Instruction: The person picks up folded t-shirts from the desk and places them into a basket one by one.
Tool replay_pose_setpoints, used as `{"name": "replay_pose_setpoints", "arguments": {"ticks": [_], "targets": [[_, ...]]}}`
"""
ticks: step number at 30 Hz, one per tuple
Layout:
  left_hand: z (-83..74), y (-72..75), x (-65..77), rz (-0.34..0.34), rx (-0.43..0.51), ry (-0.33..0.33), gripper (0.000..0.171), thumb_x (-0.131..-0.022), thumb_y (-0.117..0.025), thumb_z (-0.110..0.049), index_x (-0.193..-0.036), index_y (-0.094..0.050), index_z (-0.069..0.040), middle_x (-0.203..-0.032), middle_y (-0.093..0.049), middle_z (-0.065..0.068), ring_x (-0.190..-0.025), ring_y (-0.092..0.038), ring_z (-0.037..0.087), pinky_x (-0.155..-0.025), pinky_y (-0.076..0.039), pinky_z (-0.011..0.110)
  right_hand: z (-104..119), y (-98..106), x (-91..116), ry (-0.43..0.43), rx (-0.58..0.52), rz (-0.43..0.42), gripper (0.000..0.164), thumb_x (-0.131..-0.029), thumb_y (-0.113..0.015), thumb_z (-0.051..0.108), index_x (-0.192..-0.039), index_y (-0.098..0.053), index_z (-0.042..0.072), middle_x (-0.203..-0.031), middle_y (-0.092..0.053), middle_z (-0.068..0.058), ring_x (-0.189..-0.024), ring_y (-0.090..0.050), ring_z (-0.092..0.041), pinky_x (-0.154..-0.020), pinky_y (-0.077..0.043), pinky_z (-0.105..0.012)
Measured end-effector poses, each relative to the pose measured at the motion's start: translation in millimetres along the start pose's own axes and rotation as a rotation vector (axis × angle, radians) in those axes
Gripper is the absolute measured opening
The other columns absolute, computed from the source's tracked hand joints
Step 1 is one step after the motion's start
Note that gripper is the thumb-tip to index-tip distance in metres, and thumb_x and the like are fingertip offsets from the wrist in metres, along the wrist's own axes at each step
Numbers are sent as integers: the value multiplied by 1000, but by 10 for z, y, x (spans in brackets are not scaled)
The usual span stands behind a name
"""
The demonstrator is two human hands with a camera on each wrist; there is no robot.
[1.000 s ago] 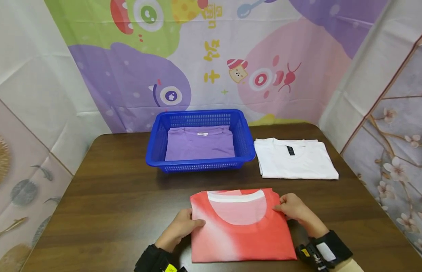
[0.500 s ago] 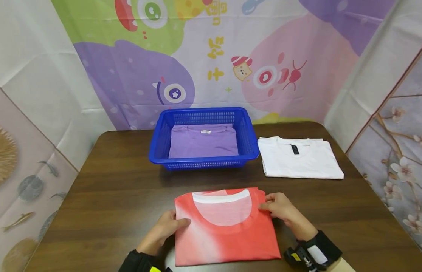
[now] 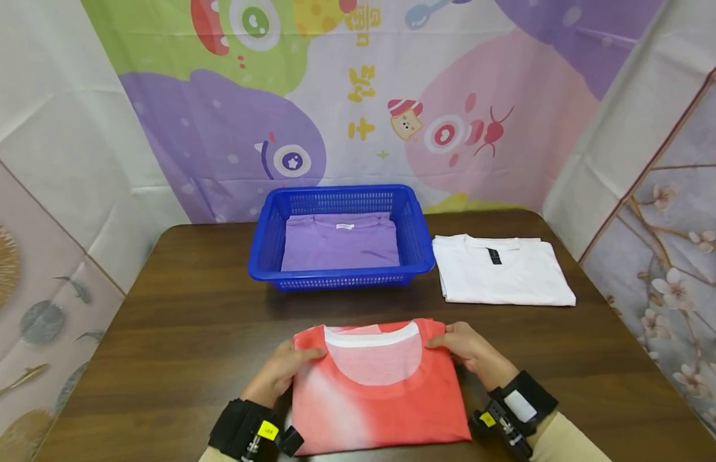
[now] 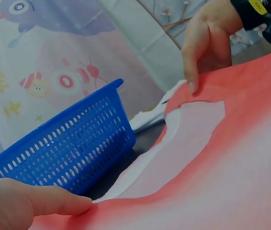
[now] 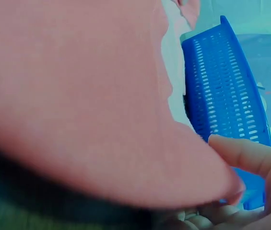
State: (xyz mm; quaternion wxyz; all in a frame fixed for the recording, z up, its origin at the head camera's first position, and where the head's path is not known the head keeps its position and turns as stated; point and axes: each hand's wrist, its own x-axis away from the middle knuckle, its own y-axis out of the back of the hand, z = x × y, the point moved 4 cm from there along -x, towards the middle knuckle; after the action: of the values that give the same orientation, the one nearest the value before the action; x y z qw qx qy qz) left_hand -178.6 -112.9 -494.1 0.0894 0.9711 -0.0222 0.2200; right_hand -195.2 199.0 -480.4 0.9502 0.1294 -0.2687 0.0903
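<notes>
A folded red and white T-shirt (image 3: pixel 387 410) with a white neckband lies at the near side of the table in the head view. My left hand (image 3: pixel 285 366) pinches its upper left corner, thumb on top beside the neckband. At the upper right corner my right hand (image 3: pixel 470 346) grips the cloth the same way. The left wrist view shows the left thumb (image 4: pixel 53 199) over the shirt's edge and the right hand (image 4: pixel 209 38) across from it. In the right wrist view, the right thumb (image 5: pixel 245 153) lies on top of the fabric and the fingers (image 5: pixel 197 218) go underneath.
A blue plastic basket (image 3: pixel 340 281) stands behind the shirt, holding a folded purple T-shirt (image 3: pixel 340 244). To its right lies a folded white T-shirt (image 3: pixel 505 276). The brown table (image 3: pixel 190 333) ends at a printed cloth backdrop (image 3: pixel 364 167).
The red shirt and both hands have shifted left. The left hand has moved from the shirt's left side up to its upper left corner, nearer the neckband; the right hand keeps its grip.
</notes>
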Motion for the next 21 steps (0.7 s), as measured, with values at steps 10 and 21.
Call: {"name": "replay_pose_setpoints", "arguments": {"ticks": [10,21], "targets": [[-128,49,72,12,-4,-71,32,-83,-69,-8,-110,-58,6,-93,-64,6,-85,-56,17,-82,-44,28,68,-56,67,168,-102,186,52,-85,-61,6,-130,-40,-12,-96,-65,3,-86,-63,-9,-79,-55,-25],[22,69,-4,85,113,3,44,-89,-62,-14,-125,-50,8,-90,-64,-1,-81,-59,12,-80,-49,24,-63,-80,-6,120,-154,313,57,-93,-53,11,-138,-26,-12,-103,-63,4,-93,-63,-8,-84,-54,-27]]}}
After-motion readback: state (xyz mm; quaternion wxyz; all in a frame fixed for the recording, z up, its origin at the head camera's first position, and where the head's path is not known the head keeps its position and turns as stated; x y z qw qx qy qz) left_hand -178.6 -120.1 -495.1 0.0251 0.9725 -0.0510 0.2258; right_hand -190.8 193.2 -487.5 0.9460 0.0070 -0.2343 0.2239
